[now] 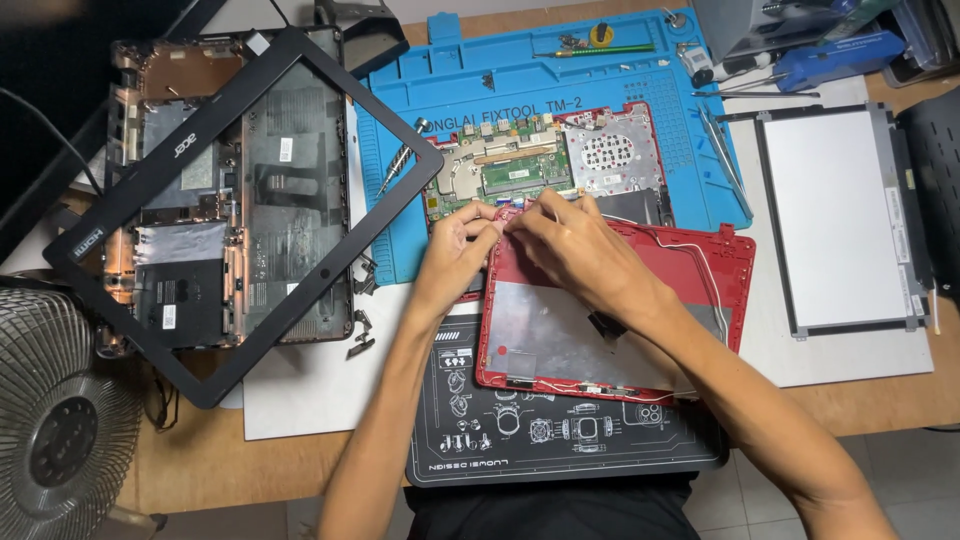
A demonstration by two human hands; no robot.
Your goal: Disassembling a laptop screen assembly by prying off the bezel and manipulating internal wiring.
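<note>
A red laptop lid shell (640, 300) lies open and face up on a black work mat (560, 440), with a silver foil patch inside and thin wires along its edge. Behind it sits the red laptop base (545, 160) with its green circuit board exposed. My left hand (455, 250) and my right hand (570, 245) meet at the hinge corner where lid and base join, fingertips pinching something small there that I cannot make out.
A blue silicone repair mat (600, 70) holds screws and a green-handled tool. At left, a black laptop chassis (230, 200) lies under a loose black screen bezel (100, 230). A bare display panel (840, 220) rests at right; a fan (60, 430) stands bottom left.
</note>
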